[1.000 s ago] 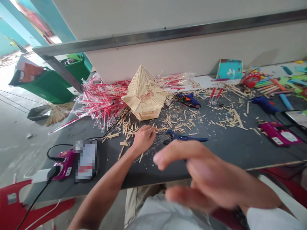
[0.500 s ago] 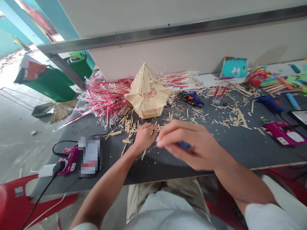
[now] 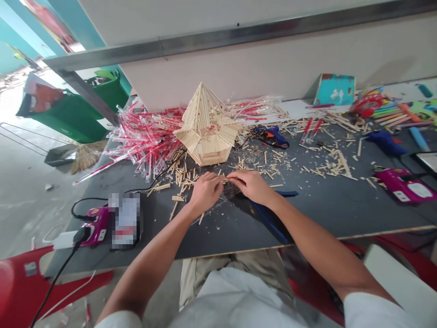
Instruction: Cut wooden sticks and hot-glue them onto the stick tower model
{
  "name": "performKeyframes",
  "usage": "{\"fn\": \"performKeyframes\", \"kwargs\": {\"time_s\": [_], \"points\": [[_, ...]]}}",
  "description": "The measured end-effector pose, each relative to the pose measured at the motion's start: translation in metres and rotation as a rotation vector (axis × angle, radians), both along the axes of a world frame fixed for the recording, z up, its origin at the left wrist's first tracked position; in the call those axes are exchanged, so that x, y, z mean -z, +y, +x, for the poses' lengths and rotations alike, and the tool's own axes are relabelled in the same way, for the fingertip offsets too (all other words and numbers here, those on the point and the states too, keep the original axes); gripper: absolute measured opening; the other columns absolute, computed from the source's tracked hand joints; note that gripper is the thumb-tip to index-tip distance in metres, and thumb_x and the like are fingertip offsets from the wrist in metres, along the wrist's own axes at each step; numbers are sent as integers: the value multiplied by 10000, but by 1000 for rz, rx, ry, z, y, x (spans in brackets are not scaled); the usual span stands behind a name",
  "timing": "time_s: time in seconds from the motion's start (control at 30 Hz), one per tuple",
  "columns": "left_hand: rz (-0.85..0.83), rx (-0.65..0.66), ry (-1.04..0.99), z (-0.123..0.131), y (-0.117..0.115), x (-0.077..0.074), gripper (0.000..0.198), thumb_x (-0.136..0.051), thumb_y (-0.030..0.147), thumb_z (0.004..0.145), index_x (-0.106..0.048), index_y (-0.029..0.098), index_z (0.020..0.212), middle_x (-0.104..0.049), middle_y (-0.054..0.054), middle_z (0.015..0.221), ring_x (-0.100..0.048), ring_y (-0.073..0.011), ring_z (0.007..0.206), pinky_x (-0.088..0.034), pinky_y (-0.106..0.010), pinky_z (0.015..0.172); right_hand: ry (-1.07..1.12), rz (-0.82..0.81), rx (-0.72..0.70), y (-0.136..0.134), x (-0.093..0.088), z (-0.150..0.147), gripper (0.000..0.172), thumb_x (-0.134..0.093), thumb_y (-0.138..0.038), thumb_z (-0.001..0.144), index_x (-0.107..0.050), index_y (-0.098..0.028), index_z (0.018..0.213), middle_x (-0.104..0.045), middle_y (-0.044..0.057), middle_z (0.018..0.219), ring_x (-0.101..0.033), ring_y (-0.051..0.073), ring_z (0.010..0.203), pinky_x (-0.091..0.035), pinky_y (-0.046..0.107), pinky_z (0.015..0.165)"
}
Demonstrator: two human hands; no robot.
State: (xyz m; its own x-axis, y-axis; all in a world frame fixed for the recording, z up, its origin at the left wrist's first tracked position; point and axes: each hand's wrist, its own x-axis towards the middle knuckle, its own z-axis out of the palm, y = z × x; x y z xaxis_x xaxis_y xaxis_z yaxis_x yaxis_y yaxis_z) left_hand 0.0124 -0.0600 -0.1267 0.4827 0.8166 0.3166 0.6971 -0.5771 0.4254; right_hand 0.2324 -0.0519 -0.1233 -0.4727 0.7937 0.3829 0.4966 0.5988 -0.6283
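both hands together at 12 o'clock of my lap: left hand (image 3: pixel 205 193), right hand (image 3: pixel 252 187) | fingers closed, pinching short craft stick (image 3: pixel 225 179) above blue-handled cutter (image 3: pixel 271 219) | stick-built pavilion model (image 3: pixel 206 130) at 12 o'clock, glue gun (image 3: pixel 273 136) at 1 o'clock

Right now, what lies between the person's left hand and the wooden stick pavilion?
In the head view, loose cut wooden pieces and fine crumbs lie scattered on the dark tabletop between the left hand and the wooden stick pavilion.
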Motion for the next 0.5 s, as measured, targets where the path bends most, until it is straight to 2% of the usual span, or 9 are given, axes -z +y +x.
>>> {"fn": "performKeyframes", "kwargs": {"time_s": [0.13, 0.5], "points": [[7, 20, 13, 0, 0, 0, 308, -455, 216, 1035, -728, 190, 1175, -737, -74, 1025, -643, -215, 971, -498, -353, 914, 21, -9, 11, 2, 5, -3, 183, -572, -265, 1019, -738, -214, 1079, -781, 49, 998, -725, 190, 888, -531, 319, 831], [16, 8, 11, -2, 2, 2, 313, -468, 216, 1026, -734, 202, 1192, -746, -63, 1017, -644, -228, 958, -503, -369, 889, 69, -8, 36, 2, 4, -6, 170, -610, -227, 994, -764, -215, 1067, -799, 34, 994, -749, 172, 865, -553, 293, 821]]}}
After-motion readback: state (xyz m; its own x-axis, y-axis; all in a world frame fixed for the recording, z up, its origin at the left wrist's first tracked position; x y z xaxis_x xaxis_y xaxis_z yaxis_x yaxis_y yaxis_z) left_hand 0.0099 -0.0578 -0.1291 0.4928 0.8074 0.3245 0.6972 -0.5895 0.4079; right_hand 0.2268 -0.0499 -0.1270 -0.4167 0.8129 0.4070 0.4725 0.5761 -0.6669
